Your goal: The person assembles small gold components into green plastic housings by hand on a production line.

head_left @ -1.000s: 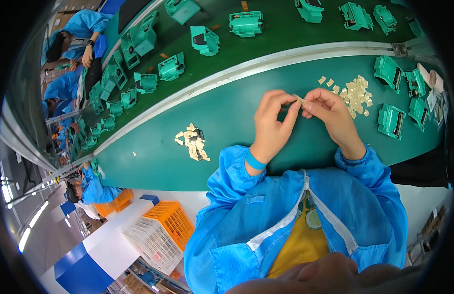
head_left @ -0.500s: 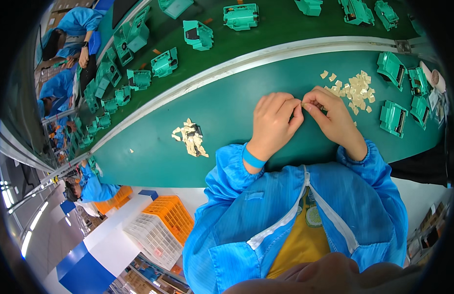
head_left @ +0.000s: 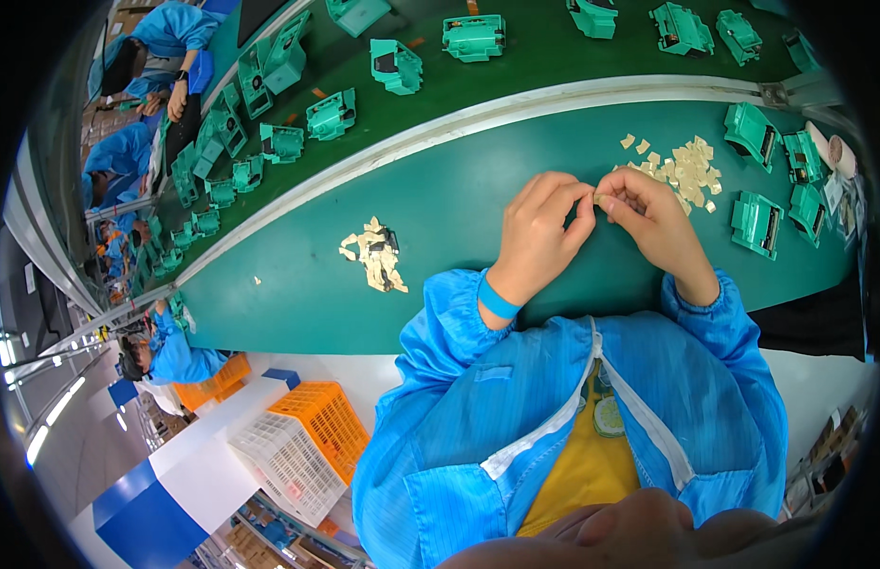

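Over the green table my left hand (head_left: 539,232) and my right hand (head_left: 656,216) meet, thumbs and index fingers pinched close together. Between the fingertips shows a tiny yellowish piece (head_left: 598,198), mostly hidden by the fingers. Just beyond my right hand lies a loose heap of small cream-coloured flat pieces (head_left: 691,171), a few scattered at its edge. Farther left, a second heap of cream scraps (head_left: 378,264) lies partly over a dark object (head_left: 391,239) whose kind I cannot make out. A blue band (head_left: 498,300) circles my left wrist.
Green plastic housings (head_left: 758,225) with dark parts stand at the table's right end. A pale metal rail (head_left: 440,126) divides the table from a conveyor belt (head_left: 516,83) carrying several similar housings. Co-workers in blue (head_left: 169,30) sit along the left. Orange and white crates (head_left: 331,427) stand lower left.
My hands stay pinched together and have shifted slightly right. The view has moved a little, so the heaps and housings appear displaced.
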The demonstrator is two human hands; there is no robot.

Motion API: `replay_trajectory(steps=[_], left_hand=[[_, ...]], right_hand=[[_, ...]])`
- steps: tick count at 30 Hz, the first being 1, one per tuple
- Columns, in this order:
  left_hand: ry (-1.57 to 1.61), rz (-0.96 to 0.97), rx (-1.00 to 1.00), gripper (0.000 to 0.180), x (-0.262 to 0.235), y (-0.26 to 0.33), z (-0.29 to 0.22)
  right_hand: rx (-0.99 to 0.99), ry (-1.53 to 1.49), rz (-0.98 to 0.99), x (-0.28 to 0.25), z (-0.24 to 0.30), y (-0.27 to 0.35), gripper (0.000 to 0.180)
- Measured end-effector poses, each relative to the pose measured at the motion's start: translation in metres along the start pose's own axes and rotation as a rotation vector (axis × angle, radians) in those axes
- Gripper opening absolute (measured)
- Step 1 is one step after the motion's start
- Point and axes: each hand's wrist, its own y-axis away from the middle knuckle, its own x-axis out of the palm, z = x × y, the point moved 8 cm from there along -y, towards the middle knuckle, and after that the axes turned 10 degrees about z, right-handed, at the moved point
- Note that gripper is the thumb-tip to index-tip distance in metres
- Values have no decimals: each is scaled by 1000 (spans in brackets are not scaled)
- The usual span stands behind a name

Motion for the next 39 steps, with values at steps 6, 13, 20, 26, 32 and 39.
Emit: replay_trajectory(steps=[6, 13, 20, 26, 32, 39], left_hand=[[-79, -11, -4, 8, 9, -2, -12], [63, -25, -127, 6, 21, -11, 3], [-25, 173, -11, 11, 68, -44, 9], [174, 101, 155, 15, 66, -49, -13], [368, 332, -57, 15, 72, -42, -6], [559, 369, -210, 13, 74, -36, 1]], right_hand=[[1, -73, -17, -3, 0, 9, 8], [-57, -289, -88, -35, -1, 29, 10], [-63, -232, -319, -82, -2, 50, 18], [-47, -62, -316, -81, -3, 48, 18], [-104, -48, -281, -75, -3, 45, 14], [-200, 628, -244, -62, 33, 52, 30]])
